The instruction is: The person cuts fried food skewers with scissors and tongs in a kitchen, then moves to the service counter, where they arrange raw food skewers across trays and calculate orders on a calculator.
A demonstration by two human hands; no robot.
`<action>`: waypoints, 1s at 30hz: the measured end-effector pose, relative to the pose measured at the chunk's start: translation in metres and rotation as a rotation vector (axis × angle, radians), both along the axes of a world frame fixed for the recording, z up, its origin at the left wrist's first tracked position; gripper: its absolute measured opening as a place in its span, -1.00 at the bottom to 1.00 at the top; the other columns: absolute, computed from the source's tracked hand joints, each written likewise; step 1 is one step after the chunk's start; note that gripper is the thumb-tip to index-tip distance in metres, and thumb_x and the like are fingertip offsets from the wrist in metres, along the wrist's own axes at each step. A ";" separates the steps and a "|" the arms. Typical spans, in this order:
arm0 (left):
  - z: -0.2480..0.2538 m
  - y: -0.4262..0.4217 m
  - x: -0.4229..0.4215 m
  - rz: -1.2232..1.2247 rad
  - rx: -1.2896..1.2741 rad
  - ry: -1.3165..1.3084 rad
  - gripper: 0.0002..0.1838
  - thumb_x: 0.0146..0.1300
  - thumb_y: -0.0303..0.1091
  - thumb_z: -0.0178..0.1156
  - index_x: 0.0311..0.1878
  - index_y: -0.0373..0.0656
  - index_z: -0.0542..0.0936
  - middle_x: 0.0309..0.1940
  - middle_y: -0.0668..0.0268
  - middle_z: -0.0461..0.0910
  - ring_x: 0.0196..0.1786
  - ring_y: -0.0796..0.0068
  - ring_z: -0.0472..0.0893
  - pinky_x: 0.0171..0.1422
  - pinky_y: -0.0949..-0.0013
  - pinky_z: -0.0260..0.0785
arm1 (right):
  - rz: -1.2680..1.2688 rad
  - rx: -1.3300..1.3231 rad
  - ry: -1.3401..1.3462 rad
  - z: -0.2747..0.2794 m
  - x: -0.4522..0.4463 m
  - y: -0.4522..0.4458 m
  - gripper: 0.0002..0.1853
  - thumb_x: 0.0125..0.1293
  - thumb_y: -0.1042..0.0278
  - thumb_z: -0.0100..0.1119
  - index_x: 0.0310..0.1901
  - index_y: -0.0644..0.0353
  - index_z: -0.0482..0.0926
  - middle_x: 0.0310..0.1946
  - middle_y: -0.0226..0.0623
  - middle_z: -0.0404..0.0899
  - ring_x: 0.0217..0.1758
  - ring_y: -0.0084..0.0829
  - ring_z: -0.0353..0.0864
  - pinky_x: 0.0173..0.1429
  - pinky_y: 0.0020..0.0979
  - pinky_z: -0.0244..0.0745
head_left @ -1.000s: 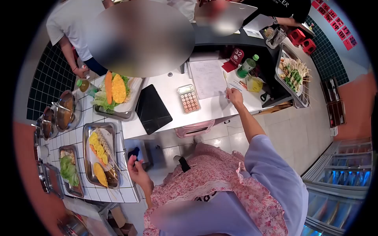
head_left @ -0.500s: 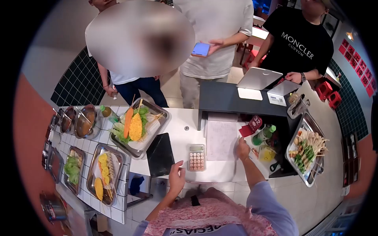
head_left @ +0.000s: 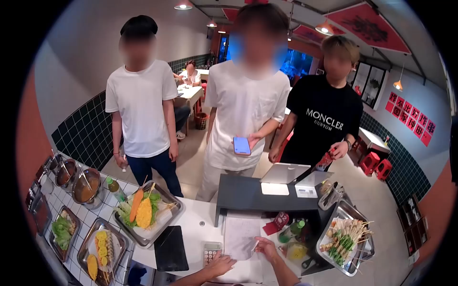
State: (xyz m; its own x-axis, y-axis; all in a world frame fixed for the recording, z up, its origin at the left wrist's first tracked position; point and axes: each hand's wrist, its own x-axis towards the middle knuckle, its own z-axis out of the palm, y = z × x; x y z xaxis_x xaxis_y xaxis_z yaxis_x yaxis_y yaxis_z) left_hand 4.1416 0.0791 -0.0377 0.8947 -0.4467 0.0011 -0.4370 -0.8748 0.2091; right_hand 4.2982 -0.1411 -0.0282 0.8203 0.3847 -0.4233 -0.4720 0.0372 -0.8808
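Note:
My left hand [head_left: 219, 266] is over the lower right edge of the calculator [head_left: 211, 251], its fingers apart and nothing in them. The fingers of my right hand [head_left: 268, 249] are pinched together at the right edge of the sheet of paper with writing [head_left: 238, 234]; what is between them is too small to make out. A black tablet [head_left: 171, 249] lies on the counter left of the calculator. Right of the paper are a red number tag [head_left: 276, 223] and a green-capped bottle [head_left: 291, 230].
Three people stand across the counter [head_left: 198, 214]; the middle person holds a phone [head_left: 242, 146]. A laptop-like device [head_left: 285, 173] stands on the raised dark shelf [head_left: 243, 190]. Food trays [head_left: 167, 217] and sauce bowls [head_left: 87, 187] are left, a skewer tray [head_left: 350, 269] right.
The view has tilted up, showing the people and room behind. My left hand has moved from beside the counter onto the calculator's edge. My right hand stays by the paper's right edge.

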 end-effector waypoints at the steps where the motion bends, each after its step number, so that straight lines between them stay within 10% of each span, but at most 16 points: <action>1: 0.002 0.003 0.002 -0.025 0.019 0.023 -0.54 0.26 -0.06 0.04 0.19 0.00 0.39 -0.09 0.33 0.51 0.14 0.42 0.41 0.36 -0.15 -0.08 | 0.012 0.121 0.023 0.008 -0.002 0.000 -0.60 0.14 0.61 0.03 0.06 0.23 0.49 -0.38 -0.31 0.59 -0.43 -0.52 0.54 -0.31 -0.48 0.49; 9: 0.013 0.021 -0.005 -0.189 0.079 -0.010 -0.42 0.08 -0.04 0.23 0.14 -0.07 0.39 -0.16 0.37 0.49 0.08 0.41 0.42 0.39 -0.12 -0.13 | -0.186 0.163 -0.289 -0.004 -0.014 0.017 -0.63 0.09 0.77 0.03 -0.10 0.11 0.37 -0.51 -0.43 0.44 -0.43 -0.52 0.51 -0.35 -0.43 0.49; 14: -0.037 0.027 -0.009 -0.120 0.082 -0.181 -0.62 0.09 -0.19 0.14 0.02 0.00 0.48 -0.21 0.40 0.50 0.01 0.45 0.46 0.37 -0.08 -0.03 | -0.185 0.125 -0.445 -0.026 -0.017 0.030 -0.89 0.32 0.39 0.08 -0.21 0.09 0.35 -0.49 -0.46 0.38 -0.46 -0.58 0.40 -0.42 -0.51 0.35; 23: -0.002 0.048 -0.002 0.162 -0.101 -0.233 -0.81 0.12 -0.22 0.11 -0.20 0.01 0.53 -0.30 0.32 0.51 -0.10 0.33 0.51 0.39 -0.12 -0.07 | -0.171 -0.261 -0.648 -0.050 -0.015 0.035 -0.68 0.39 0.09 -0.04 -0.02 0.14 0.37 -0.35 -0.40 0.46 -0.36 -0.60 0.43 -0.25 -0.53 0.37; 26: -0.011 0.032 0.016 0.265 -0.106 -0.075 -0.65 0.08 -0.21 0.15 -0.02 0.01 0.51 -0.12 0.29 0.51 0.03 0.35 0.46 0.32 -0.03 0.02 | -0.120 -0.832 -1.284 -0.071 -0.015 0.018 -0.36 0.30 -0.20 -0.12 0.08 0.31 0.33 -0.09 0.02 0.48 0.03 -0.05 0.47 0.14 -0.21 0.34; 30: -0.012 -0.009 0.005 0.450 -0.107 -0.065 -0.52 0.02 -0.18 0.23 0.06 -0.02 0.48 0.18 0.16 0.34 0.21 0.22 0.31 0.28 -0.06 0.01 | -0.024 -0.754 -0.874 -0.061 -0.021 0.018 -0.41 0.22 -0.08 0.03 0.14 0.19 0.30 -0.07 -0.10 0.43 0.01 -0.20 0.44 0.20 -0.23 0.28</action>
State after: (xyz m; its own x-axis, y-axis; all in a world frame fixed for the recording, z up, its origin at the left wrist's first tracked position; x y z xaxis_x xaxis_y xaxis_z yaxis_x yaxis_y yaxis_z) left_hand 4.1462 0.0704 -0.0494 0.9961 -0.0089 0.0882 -0.0345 -0.9554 0.2932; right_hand 4.2774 -0.1232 -0.0892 0.9503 0.2560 0.1774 0.3038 -0.6364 -0.7090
